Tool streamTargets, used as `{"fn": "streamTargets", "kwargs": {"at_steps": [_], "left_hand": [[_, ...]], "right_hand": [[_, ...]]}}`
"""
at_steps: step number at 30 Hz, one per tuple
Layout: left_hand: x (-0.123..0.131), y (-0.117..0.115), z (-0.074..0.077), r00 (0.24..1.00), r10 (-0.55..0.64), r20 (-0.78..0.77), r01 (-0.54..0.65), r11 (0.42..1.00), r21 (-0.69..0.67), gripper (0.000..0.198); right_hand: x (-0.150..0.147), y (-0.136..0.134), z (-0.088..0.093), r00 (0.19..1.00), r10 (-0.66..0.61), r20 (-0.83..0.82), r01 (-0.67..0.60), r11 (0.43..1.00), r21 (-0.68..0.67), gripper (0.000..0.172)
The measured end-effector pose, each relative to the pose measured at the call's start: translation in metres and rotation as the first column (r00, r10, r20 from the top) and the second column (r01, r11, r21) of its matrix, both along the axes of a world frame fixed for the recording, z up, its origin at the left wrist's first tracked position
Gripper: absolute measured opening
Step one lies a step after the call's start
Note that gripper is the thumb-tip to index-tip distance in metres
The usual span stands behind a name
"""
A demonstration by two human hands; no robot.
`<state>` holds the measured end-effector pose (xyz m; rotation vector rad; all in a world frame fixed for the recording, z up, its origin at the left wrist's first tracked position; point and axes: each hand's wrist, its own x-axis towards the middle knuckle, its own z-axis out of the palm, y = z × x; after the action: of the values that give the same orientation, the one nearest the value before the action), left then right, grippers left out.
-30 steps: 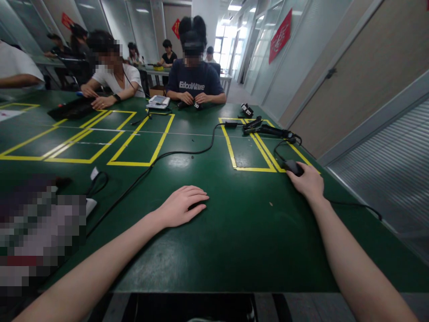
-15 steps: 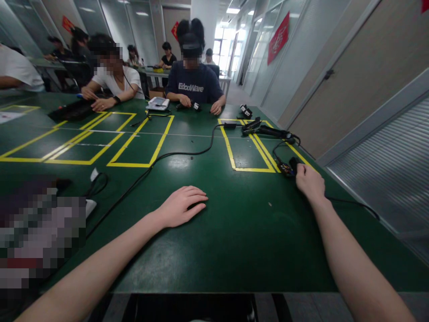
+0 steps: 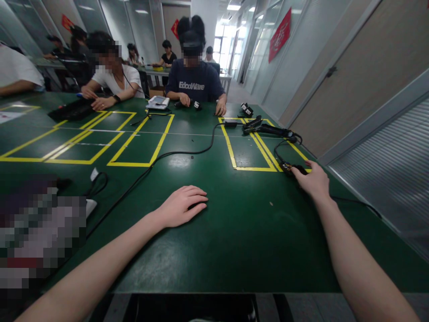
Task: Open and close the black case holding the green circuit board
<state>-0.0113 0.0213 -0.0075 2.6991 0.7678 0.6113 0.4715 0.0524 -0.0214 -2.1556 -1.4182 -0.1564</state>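
Observation:
My left hand rests palm down on the green table, fingers stretched out and holding nothing. At the right, my right hand reaches over a small black device, thumb and fingers apart. The thumb is at the device's near side, possibly touching it; the hand hides part of it. Against the device's left end sits a small dark part with bright, coloured bits, too small to make out. A thin black cable loops up from there to a black jointed device lying farther back.
Yellow tape outlines mark the tabletop. A long black cable crosses it from lower left to a small black box. Blurred-out items lie at the left. Across the table sit a person in a dark shirt and another in white.
My right hand has loosened from the black device and its fingers have spread. The device, held upright before, now lies lower by the table. My left hand stays put.

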Motion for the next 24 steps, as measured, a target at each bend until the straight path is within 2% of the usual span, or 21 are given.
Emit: {"fn": "streamTargets", "kwargs": {"at_steps": [4,9,16,24], "left_hand": [[0.000,0.000,0.000,1.000,0.001,-0.005,0.000,1.000,0.006,0.035],[0.000,0.000,0.000,1.000,-0.005,-0.006,0.005,1.000,0.002,0.035],[0.000,0.000,0.001,1.000,0.002,0.000,-0.002,1.000,-0.004,0.034],[-0.001,0.000,0.001,1.000,-0.004,0.001,0.004,1.000,-0.014,0.036]], "right_hand": [[-0.009,-0.003,0.007,0.999,-0.034,-0.001,0.034,0.999,0.037,0.047],[-0.016,-0.008,0.018,0.998,-0.053,0.016,0.051,0.996,0.076,0.038],[-0.022,-0.007,0.018,0.999,-0.052,-0.015,0.051,0.995,-0.082,0.036],[-0.019,-0.004,0.011,0.999,0.033,-0.030,-0.034,0.999,-0.023,0.042]]}}
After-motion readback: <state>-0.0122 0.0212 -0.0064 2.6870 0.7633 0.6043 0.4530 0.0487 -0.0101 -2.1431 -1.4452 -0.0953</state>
